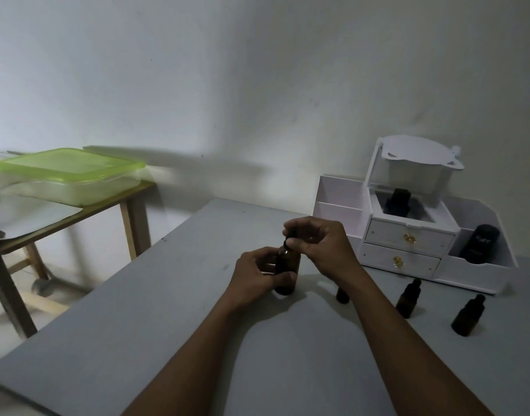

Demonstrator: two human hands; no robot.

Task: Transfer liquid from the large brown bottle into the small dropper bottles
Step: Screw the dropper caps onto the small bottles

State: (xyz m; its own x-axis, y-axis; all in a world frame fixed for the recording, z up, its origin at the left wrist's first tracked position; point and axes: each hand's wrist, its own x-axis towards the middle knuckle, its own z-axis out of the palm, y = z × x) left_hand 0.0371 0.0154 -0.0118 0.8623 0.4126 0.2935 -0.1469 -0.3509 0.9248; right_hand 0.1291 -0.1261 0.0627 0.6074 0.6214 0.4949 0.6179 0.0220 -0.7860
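Green-lidded container point(69, 169) at nine o'clock, left hand point(254, 276) gripping large brown bottle point(287, 259) upright at bench point(137, 340) centre, right hand point(320, 247) pinching dark cap point(291, 233) at its twelve o'clock, three small dropper bottles point(409, 298) at four o'clock, white organiser point(407, 235) at two o'clock.

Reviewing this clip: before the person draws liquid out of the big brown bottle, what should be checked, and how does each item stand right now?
1. Large brown bottle upright on the grey table, gripped by the left hand: ok.
2. Right hand pinches the dropper cap: ok.
3. Cap loosened from the neck: cannot tell, the fingers cover it.
4. Receiving bottles open: not ok. The middle small bottle and the right small bottle have their caps on.
5. Third small bottle: cannot tell, its top is hidden behind the right forearm.
6. Small bottles upright and apart from each other: ok.
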